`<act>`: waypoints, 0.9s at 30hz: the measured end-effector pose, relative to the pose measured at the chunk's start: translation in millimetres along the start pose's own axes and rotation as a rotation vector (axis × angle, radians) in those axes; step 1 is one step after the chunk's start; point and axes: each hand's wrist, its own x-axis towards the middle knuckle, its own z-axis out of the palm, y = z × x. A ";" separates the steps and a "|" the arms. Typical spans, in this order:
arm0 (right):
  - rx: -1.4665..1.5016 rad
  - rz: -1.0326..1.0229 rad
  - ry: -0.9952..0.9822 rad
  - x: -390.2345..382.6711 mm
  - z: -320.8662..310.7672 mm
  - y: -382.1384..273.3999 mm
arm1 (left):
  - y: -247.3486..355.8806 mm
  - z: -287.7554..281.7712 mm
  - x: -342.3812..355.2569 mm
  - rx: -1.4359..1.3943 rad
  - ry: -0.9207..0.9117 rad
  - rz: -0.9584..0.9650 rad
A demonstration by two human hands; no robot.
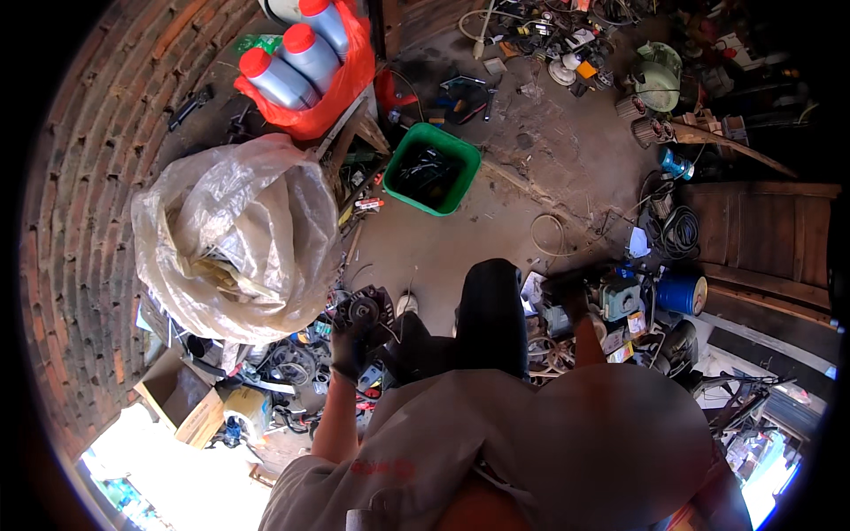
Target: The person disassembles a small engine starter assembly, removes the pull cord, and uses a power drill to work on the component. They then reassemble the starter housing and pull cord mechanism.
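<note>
My left hand (348,352), in a dark glove, grips a dark round metal machine part (365,311) with a slotted body, held beside my left leg. My right hand (563,288), also dark-gloved, reaches down at my right into a pile of parts beside a grey-green engine-like unit (620,297); its fingers are too dark to make out, and so is anything in them. My dark trousered knee (487,301) rises between the two hands, and a light shoe (406,303) shows on the dirty floor below.
A translucent plastic sack (221,221) stands left by a brick wall (71,221). An orange bag (345,106) holds several grey bottles (310,66). A green bin (432,168) sits ahead. A coiled hose (677,230), blue drum (680,292) and wooden panel (766,234) are at right.
</note>
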 end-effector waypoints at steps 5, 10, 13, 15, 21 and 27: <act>0.201 0.091 0.031 142.0 -155.2 79.0 | 0.5 86.3 112.5 0.112 -0.037 0.158; 0.621 0.285 0.045 404.6 -254.9 70.2 | -8.0 194.8 200.2 -0.099 0.251 0.124; 0.598 0.164 -0.143 604.7 -233.2 98.9 | -41.0 255.2 287.1 -0.182 0.330 0.208; 0.288 -0.023 -0.151 693.6 -208.4 108.9 | -70.3 282.6 336.7 -0.093 0.501 0.168; 0.046 -0.046 -0.416 815.4 -160.1 89.0 | -170.5 347.7 468.8 -0.337 0.478 0.159; -0.120 -0.452 -0.265 965.2 -68.8 148.8 | -317.9 364.9 632.9 -0.403 0.500 0.256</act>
